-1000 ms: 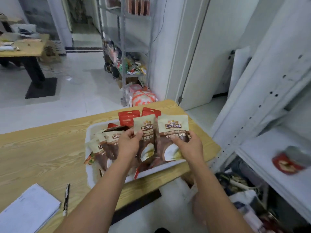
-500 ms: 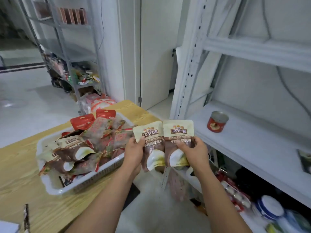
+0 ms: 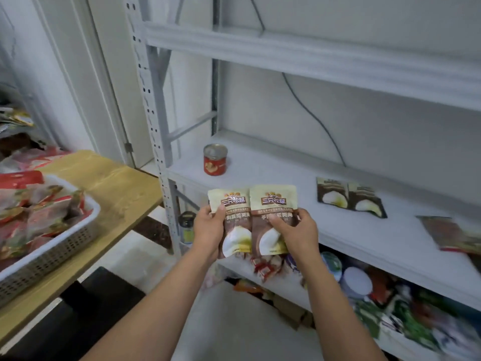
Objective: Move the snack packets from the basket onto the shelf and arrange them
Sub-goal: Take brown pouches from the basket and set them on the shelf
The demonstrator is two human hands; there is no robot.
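My left hand [image 3: 208,230] grips a cream-and-brown snack packet [image 3: 229,204] by its left side. Beside it, my right hand [image 3: 296,231] grips a matching packet [image 3: 273,201]. Both packets are upright, side by side, in front of the white shelf's [image 3: 286,183] front edge. Two packets of the same kind [image 3: 348,199] lie flat on the shelf further right. A red-brown packet [image 3: 450,233] lies at the far right, blurred. The white basket [image 3: 52,246], full of several packets, stands on the wooden table [image 3: 122,188] at the left.
A red tin can [image 3: 215,159] stands at the shelf's left back. A perforated upright post [image 3: 153,121] frames the shelf on the left. The lower shelf [image 3: 377,295] is crowded with jars and packets. A cable [image 3: 312,115] runs down the back wall.
I have turned right from the basket toward the shelf, carrying both packets. They have moved from above the basket to the shelf's front edge.
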